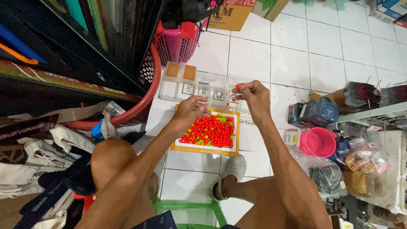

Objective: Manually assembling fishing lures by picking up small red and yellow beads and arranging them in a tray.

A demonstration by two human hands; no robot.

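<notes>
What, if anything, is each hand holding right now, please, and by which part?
The right hand pinches a small red bead between its fingertips. The left hand rests over the tray of red beads; whether it holds anything cannot be told.

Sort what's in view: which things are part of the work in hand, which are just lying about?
In hand:
- right hand pinching a small red bead
- left hand at the tray's edge
- tray of red beads
- clear compartment box

Lying about:
- pink cup
- pink basket
- red hoop-rimmed basket
- cardboard boxes
- bagged rolls
</notes>
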